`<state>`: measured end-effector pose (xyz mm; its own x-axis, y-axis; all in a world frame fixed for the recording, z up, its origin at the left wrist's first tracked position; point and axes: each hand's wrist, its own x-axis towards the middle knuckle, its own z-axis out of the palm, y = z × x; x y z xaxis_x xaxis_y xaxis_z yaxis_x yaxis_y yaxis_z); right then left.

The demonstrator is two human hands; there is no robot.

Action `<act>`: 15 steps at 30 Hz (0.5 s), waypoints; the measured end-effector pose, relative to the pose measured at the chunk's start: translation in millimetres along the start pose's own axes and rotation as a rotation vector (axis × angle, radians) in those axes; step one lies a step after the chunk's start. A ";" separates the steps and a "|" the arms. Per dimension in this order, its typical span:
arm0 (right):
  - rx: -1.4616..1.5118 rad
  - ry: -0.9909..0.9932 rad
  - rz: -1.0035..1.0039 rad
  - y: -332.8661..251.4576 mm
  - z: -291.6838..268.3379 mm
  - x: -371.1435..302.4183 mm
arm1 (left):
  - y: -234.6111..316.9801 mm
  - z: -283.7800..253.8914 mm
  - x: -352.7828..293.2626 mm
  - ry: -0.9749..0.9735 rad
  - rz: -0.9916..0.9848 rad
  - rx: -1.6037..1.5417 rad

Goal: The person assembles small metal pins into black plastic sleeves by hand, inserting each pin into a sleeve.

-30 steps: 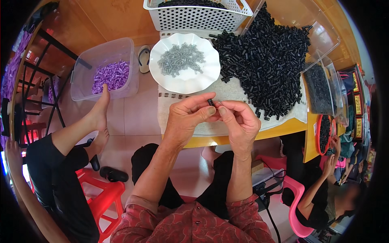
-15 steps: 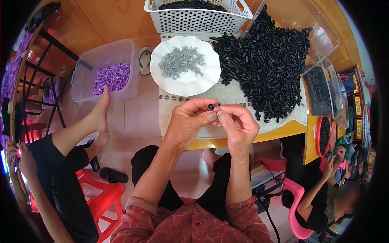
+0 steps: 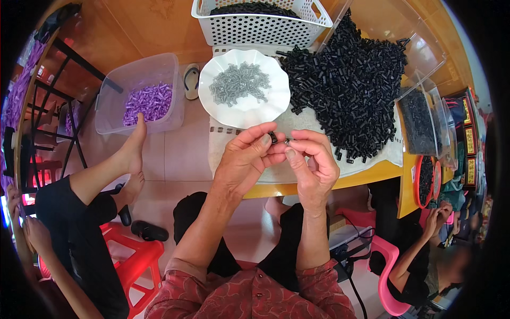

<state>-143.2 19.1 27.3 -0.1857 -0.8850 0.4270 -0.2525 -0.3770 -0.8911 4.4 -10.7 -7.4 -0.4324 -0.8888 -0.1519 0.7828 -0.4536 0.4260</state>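
Note:
Between the thumb and fingers of my left hand (image 3: pixel 239 162) is a small black cylindrical piece (image 3: pixel 273 137). My right hand (image 3: pixel 313 170) is close beside it, thumb and fingertips pinched on a tiny piece (image 3: pixel 288 141), partly hidden and too small to name. Both hands are over the front edge of a cloth-covered table. Just beyond them stands a white wavy-rimmed plate (image 3: pixel 212 112) holding small clear pieces (image 3: pixel 240 82). To its right spreads a large heap of black cylindrical pieces (image 3: pixel 350 80), like those in my left hand.
A white perforated basket (image 3: pixel 260 31) stands at the back. Clear tubs (image 3: pixel 443 133) and a red-rimmed tray (image 3: pixel 417 183) are at the right. On the floor at left, a clear bin (image 3: pixel 103 109) holds purple pieces. Other people sit at both sides, one near a red stool (image 3: pixel 133 250).
My fingertips have drawn a little apart. The black piece is now turned more upright and shows more fully in my left fingers.

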 end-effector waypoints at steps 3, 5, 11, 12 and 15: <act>0.004 0.002 0.009 -1.7 1.6 -0.5 | 0.0 0.5 0.0 0.006 -0.025 -0.014; -0.029 -0.013 0.010 -2.2 2.8 -1.4 | -0.6 -2.4 -0.5 -0.005 -0.021 -0.036; -0.031 -0.017 0.019 -0.9 4.1 -1.9 | -4.3 -1.2 -0.2 -0.002 -0.017 -0.049; -0.033 -0.018 0.021 -0.8 4.3 -2.1 | -4.7 -1.7 -0.8 0.000 -0.016 -0.050; -0.025 -0.016 0.027 2.2 4.5 -2.4 | -5.4 -2.1 0.4 -0.008 -0.007 -0.048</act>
<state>-139.0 19.1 23.7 -0.1774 -0.8992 0.3999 -0.2714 -0.3459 -0.8982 0.9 -8.8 -11.5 -0.4415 -0.8850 -0.1476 0.8000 -0.4628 0.3819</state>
